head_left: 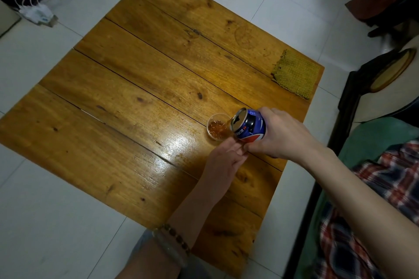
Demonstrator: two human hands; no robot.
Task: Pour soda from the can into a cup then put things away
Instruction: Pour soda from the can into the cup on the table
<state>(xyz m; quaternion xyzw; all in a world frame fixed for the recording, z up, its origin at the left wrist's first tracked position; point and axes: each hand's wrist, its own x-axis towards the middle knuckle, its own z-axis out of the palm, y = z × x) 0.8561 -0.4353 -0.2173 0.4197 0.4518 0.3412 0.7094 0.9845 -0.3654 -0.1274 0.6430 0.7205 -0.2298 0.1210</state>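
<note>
Can (248, 127): axis near-horizontal, mouth pointing left over cup (218, 128)
Right hand (281, 133): wrapped round Can
Left hand (226, 156): straight fingers against cup
Mat (294, 73): far right

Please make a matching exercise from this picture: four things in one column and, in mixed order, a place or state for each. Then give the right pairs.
Things:
1. can
2. cup
3. woven mat
4. bracelet

Places or states:
a. lies at the far right corner of the table
b. tilted, gripped by the right hand
c. worn on the left arm
d. stands on the table with brown soda in it

Pairs: 1-b, 2-d, 3-a, 4-c
</note>
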